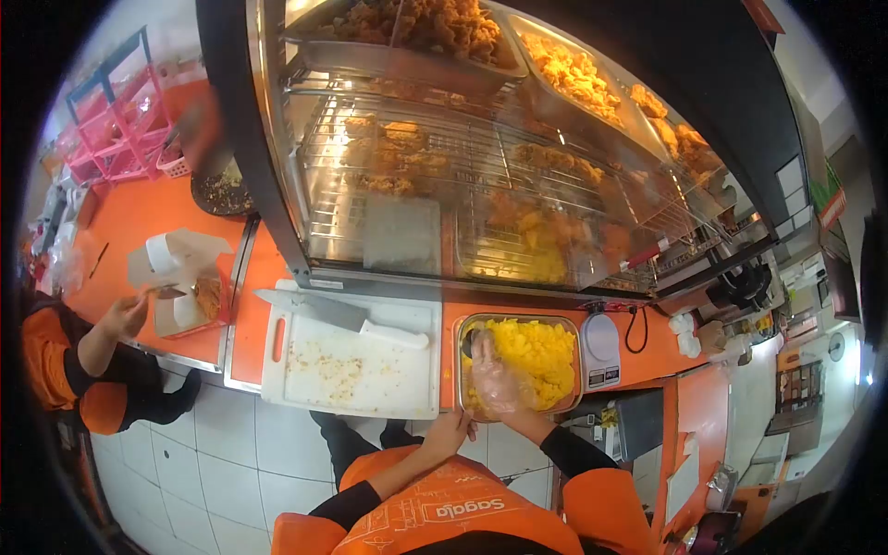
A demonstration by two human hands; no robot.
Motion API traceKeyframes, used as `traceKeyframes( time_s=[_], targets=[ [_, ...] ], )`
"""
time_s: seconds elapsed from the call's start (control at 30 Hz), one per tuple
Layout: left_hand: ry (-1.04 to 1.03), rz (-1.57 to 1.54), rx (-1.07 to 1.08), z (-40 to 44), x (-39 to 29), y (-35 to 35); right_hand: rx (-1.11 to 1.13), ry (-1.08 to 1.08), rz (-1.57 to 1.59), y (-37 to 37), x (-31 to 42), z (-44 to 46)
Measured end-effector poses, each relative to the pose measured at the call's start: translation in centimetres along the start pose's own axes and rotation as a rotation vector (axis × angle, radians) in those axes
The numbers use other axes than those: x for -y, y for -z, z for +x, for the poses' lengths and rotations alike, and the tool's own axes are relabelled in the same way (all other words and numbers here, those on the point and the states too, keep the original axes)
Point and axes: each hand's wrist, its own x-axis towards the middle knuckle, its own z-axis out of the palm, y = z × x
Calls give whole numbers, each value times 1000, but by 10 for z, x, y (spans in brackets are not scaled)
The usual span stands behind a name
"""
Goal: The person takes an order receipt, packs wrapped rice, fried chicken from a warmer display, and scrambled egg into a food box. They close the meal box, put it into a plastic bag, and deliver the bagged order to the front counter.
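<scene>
Fried-food shop: lit display cabinet (248, 120), fried pieces (569, 74) inside, takeaway box (185, 313).

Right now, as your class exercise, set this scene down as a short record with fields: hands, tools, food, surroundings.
Right hand: gloved in clear plastic, among yellow food pieces in a metal tray
Left hand: bare, by the tray's near-left corner; contact unclear
Left of tray: white cutting board with crumbs, knife lying on it
Right of tray: digital scale
Behind: glass display case holding fried food
Far left: co-worker's hand beside an open box
</scene>
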Motion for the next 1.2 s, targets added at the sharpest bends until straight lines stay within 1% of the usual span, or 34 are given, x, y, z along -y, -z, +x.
traceKeyframes(
  time_s=[0.03,0.07,0.13,0.17,0.2,0.3,0.33,0.37,0.43,0.47,0.5,0.53,0.57,0.63,0.67,0.7,0.73,0.8,0.83,0.9,0.93,1.03,1.1,1.17,1.2],
  targets=[
    [1,-3,-2,0,1,0,23,52,20,-3,-2,-5],
    [-7,16,-4,2,3,-1,24,55,18,-5,-3,-10],
    [-14,32,-4,4,8,-3,-34,164,43,-9,-4,-24],
    [-26,49,-3,4,10,-3,-33,163,41,-25,-11,-27],
    [-38,66,-5,5,12,-2,-15,246,24,-52,-25,-23],
    [-10,57,24,8,12,-1,-1,368,3,-71,-35,-23],
    [-8,57,27,9,15,-1,-7,408,-1,-72,-34,-24],
    [-24,19,35,12,21,-2,-3,406,1,-55,-28,-28],
    [-42,-22,40,18,26,1,267,218,162,-2,-13,-31],
    [-17,-27,104,21,27,5,268,217,163,-2,-17,-28],
    [7,-30,167,21,27,10,265,183,440,-5,-28,-23],
    [3,-27,166,20,26,15,256,148,715,-9,-39,-19],
    [-1,-76,181,19,25,21,250,151,712,-15,-53,-14],
    [-12,-120,199,11,16,42,423,-54,1066,-23,-73,-6],
    [30,-96,245,2,4,60,502,-366,1032,51,-43,-16],
    [71,-74,288,-4,-2,77,493,-360,1031,61,-47,-21],
    [63,-70,280,-8,12,88,450,-124,1065,69,-61,-29],
    [-30,-254,224,-16,47,111,404,139,1084,85,-59,-24],
    [-36,-250,199,-26,42,129,547,-142,1210,94,-49,-14],
    [205,-321,127,-57,24,168,707,-390,1307,98,-24,11],
    [198,-408,98,-68,32,182,731,-190,1256,91,-6,23],
    [229,-408,-108,-106,34,223,744,363,1262,92,96,72],
    [199,-456,-160,-126,47,252,964,324,1327,111,181,98],
    [205,-528,-285,-149,48,275,1014,449,1224,99,263,136],
    [191,-533,-318,-159,54,287,1036,469,1314,106,302,146]
  ],
)
